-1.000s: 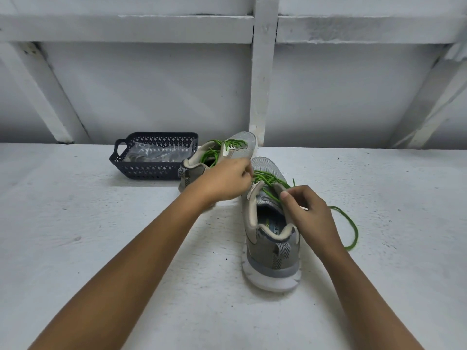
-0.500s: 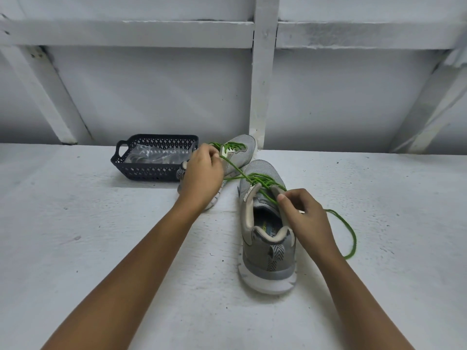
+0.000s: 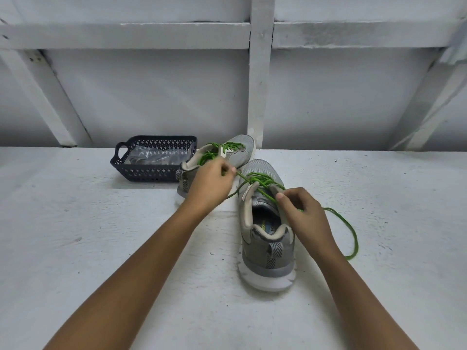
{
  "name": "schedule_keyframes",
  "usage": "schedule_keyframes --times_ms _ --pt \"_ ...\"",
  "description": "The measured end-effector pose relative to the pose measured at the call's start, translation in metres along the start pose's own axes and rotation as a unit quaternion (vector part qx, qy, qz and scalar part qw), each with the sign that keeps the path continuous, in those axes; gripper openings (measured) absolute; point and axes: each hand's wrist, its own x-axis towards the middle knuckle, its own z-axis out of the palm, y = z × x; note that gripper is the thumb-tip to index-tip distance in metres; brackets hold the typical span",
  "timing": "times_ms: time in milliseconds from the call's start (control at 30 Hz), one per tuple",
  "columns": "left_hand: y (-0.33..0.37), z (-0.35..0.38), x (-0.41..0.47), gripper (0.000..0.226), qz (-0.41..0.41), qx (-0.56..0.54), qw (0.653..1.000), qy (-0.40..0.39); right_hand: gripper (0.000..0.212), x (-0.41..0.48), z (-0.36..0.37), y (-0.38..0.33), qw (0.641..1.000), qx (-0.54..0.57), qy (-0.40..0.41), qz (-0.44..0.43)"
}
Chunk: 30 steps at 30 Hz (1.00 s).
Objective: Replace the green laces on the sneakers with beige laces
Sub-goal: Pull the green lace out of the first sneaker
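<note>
Two grey sneakers with green laces stand on the white surface. The near sneaker (image 3: 267,238) points away from me, heel towards me. Its green lace (image 3: 262,181) is loosened; one end trails in a loop (image 3: 352,236) to the right. My left hand (image 3: 211,183) pinches a strand of this lace, drawn taut to the left above the shoe. My right hand (image 3: 300,210) pinches the lace at the shoe's right collar. The far sneaker (image 3: 237,152) lies behind my left hand, still laced in green.
A dark perforated plastic basket (image 3: 151,170) sits at the back left beside the far sneaker, holding clear plastic packets (image 3: 156,156). A white wall with beams rises right behind the shoes. The white surface (image 3: 75,236) spreads wide on both sides.
My left hand drew a lace strand up and to the left out of the near sneaker, then came back slightly towards it. My right hand stayed at the collar.
</note>
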Motion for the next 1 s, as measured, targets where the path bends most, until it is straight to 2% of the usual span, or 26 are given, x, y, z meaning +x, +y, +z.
schedule_keyframes --times_ms 67,133,200,300,367,467,533,600,667,733,800,867,933,1000 --pt "-0.005 -0.008 0.001 0.013 -0.016 -0.009 0.997 0.075 0.01 0.0 0.0 0.0 1.0 0.007 -0.001 0.003" --pt "-0.01 -0.013 -0.001 0.011 -0.012 0.006 0.994 0.107 0.011 0.0 0.0 0.0 1.0 0.011 -0.003 0.004" --pt "-0.013 -0.015 -0.004 0.008 0.015 0.039 0.994 0.099 0.011 0.0 0.0 0.0 1.0 0.013 -0.004 0.004" --pt "-0.014 -0.009 -0.006 0.03 0.125 0.112 0.984 0.066 0.011 0.0 0.0 0.0 1.0 0.008 -0.006 0.005" --pt "-0.011 -0.004 -0.005 0.032 0.173 0.149 0.973 0.032 0.011 0.001 0.0 0.0 1.0 0.007 -0.008 0.006" --pt "-0.002 0.004 -0.006 0.022 0.1 0.105 0.987 -0.069 0.011 0.0 0.0 -0.001 1.0 0.011 -0.006 0.009" --pt "0.001 0.007 -0.006 0.014 0.058 0.078 0.992 -0.074 0.011 0.0 -0.001 -0.001 1.0 0.013 -0.005 0.009" --pt "0.0 0.006 -0.004 0.011 0.029 0.047 0.998 -0.018 0.011 -0.001 -0.001 -0.001 1.0 0.014 -0.007 0.009" --pt "-0.002 0.001 -0.004 0.01 -0.02 -0.005 0.997 0.069 0.01 -0.001 -0.002 -0.001 1.0 0.015 -0.008 0.008" --pt "-0.004 -0.003 -0.007 0.011 -0.047 0.009 0.989 0.143 0.01 -0.001 -0.002 -0.001 1.0 0.014 -0.009 0.007" --pt "-0.008 -0.002 -0.013 0.022 0.003 0.093 0.983 0.16 0.011 0.0 -0.002 -0.001 1.0 0.015 -0.009 0.006" --pt "-0.013 0.006 -0.015 0.035 0.104 0.17 0.97 0.139 0.01 0.0 -0.002 0.0 1.0 0.017 -0.009 0.006" --pt "-0.015 0.013 -0.011 0.031 0.177 0.181 0.962 0.104 0.01 0.0 -0.001 0.0 1.0 0.022 -0.01 0.007" --pt "-0.013 0.015 -0.009 0.022 0.164 0.137 0.976 0.03 0.01 0.0 -0.001 0.0 1.0 0.024 -0.012 0.007"
